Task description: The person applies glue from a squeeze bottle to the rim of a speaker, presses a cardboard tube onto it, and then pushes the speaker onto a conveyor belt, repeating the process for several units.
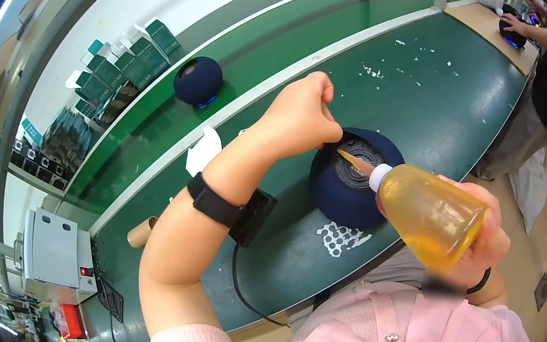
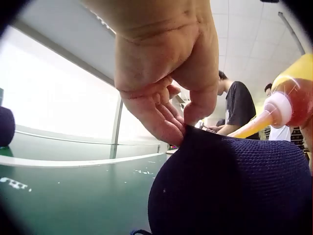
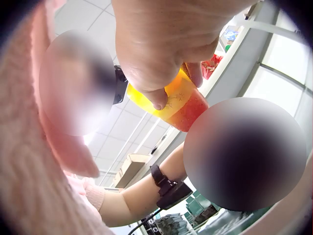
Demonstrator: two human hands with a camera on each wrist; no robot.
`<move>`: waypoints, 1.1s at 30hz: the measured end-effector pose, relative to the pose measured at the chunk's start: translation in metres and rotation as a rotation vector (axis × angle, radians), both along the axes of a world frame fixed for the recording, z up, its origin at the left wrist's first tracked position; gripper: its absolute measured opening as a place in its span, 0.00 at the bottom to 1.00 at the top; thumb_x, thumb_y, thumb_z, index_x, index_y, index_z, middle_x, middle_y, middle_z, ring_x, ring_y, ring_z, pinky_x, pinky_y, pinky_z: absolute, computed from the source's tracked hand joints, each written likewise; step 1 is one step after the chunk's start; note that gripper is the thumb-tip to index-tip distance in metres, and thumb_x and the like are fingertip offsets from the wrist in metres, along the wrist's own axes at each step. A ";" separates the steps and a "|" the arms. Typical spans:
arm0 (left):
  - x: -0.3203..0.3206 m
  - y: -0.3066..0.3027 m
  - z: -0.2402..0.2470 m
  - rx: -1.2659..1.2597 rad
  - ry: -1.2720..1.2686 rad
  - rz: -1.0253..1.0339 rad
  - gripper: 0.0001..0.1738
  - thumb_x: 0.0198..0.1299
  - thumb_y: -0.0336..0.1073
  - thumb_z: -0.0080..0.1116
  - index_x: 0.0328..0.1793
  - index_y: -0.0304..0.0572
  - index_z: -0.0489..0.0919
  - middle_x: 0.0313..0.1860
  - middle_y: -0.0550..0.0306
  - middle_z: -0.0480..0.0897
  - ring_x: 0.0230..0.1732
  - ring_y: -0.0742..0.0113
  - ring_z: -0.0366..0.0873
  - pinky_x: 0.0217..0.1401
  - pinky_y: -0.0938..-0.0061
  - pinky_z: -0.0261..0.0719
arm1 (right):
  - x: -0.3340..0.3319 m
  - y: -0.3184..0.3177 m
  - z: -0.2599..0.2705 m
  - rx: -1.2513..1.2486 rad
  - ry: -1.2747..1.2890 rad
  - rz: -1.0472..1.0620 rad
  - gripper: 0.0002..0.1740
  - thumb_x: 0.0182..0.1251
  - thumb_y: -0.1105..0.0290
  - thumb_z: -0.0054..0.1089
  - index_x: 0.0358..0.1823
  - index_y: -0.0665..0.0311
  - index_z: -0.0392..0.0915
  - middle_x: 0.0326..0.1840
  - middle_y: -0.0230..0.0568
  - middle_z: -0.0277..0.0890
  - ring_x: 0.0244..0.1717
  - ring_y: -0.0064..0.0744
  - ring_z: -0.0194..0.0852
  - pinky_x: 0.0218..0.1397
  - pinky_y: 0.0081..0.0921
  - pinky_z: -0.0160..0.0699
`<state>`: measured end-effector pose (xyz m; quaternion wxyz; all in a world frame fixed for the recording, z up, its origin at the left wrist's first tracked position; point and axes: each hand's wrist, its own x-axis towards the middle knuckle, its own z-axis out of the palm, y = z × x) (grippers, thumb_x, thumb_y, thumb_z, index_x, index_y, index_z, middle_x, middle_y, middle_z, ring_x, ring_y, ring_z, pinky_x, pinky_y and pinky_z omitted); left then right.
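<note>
A round navy fabric-covered speaker (image 1: pixel 334 196) sits on the green bench, its dark ringed end (image 1: pixel 360 152) facing up. My left hand (image 1: pixel 300 115) pinches the edge of its fabric cover (image 2: pixel 195 137) between thumb and fingertips, drawing it up to a point in the left wrist view. My right hand (image 1: pixel 488 228) grips a clear squeeze bottle (image 1: pixel 429 212) of amber liquid, tilted with its white collar (image 1: pixel 380 175) toward the speaker. The narrow nozzle (image 1: pixel 354 161) reaches over the ringed end, near the pulled-up fabric. In the right wrist view, fingers wrap the bottle (image 3: pixel 188 110).
A white perforated scrap (image 1: pixel 340 238) lies before the speaker. Left of it are a cardboard tube (image 1: pixel 142 233) and a grey machine (image 1: pixel 54 254). Another navy speaker (image 1: pixel 198 82) and green boxes (image 1: pixel 136 61) stand beyond the white rail. A person (image 1: pixel 537 29) works at the right.
</note>
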<state>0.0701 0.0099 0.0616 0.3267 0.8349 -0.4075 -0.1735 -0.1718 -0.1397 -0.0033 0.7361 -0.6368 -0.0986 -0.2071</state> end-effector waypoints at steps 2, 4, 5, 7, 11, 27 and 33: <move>-0.004 0.008 -0.007 -0.063 0.210 0.139 0.19 0.42 0.21 0.57 0.36 0.39 0.59 0.24 0.51 0.78 0.25 0.72 0.75 0.25 0.74 0.76 | 0.000 0.004 0.003 0.141 -0.013 0.077 0.25 0.75 0.53 0.33 0.59 0.67 0.59 0.63 0.57 0.61 0.60 0.50 0.69 0.60 0.46 0.74; -0.008 0.013 -0.012 -0.109 0.271 0.175 0.19 0.42 0.21 0.57 0.36 0.39 0.59 0.24 0.52 0.77 0.24 0.72 0.75 0.25 0.75 0.76 | 0.006 0.007 0.005 0.215 -0.042 0.133 0.26 0.74 0.52 0.33 0.59 0.67 0.60 0.64 0.56 0.61 0.61 0.51 0.67 0.62 0.48 0.71; -0.010 0.015 -0.015 -0.158 0.326 0.209 0.20 0.42 0.21 0.57 0.36 0.40 0.59 0.24 0.52 0.77 0.24 0.72 0.74 0.25 0.75 0.76 | 0.008 0.009 0.006 0.286 -0.076 0.187 0.27 0.73 0.51 0.33 0.59 0.67 0.60 0.64 0.54 0.61 0.63 0.51 0.65 0.63 0.49 0.69; -0.016 0.017 -0.017 -0.173 0.296 0.234 0.20 0.42 0.21 0.57 0.36 0.40 0.58 0.24 0.53 0.76 0.23 0.72 0.73 0.25 0.75 0.75 | 0.005 0.012 0.004 0.242 -0.058 0.151 0.27 0.72 0.51 0.34 0.60 0.67 0.60 0.65 0.54 0.60 0.65 0.52 0.63 0.64 0.50 0.68; -0.022 0.018 -0.020 -0.191 0.215 0.287 0.21 0.43 0.21 0.57 0.36 0.41 0.57 0.23 0.54 0.75 0.23 0.73 0.72 0.25 0.76 0.75 | 0.002 0.008 -0.003 0.119 -0.046 0.152 0.28 0.70 0.53 0.39 0.63 0.65 0.61 0.69 0.51 0.56 0.68 0.55 0.57 0.66 0.52 0.64; -0.024 0.019 -0.028 -0.282 0.313 0.342 0.20 0.44 0.21 0.57 0.37 0.41 0.58 0.25 0.54 0.75 0.24 0.73 0.73 0.25 0.76 0.77 | 0.006 0.012 -0.010 0.074 -0.192 0.082 0.26 0.74 0.54 0.32 0.62 0.69 0.60 0.68 0.55 0.57 0.63 0.52 0.65 0.64 0.46 0.69; -0.024 0.019 -0.028 -0.274 0.299 0.336 0.20 0.43 0.21 0.57 0.37 0.41 0.58 0.24 0.54 0.75 0.24 0.73 0.74 0.25 0.77 0.77 | 0.010 -0.006 -0.017 -0.479 -0.281 -0.316 0.32 0.66 0.63 0.55 0.66 0.65 0.52 0.62 0.63 0.59 0.57 0.56 0.71 0.56 0.44 0.77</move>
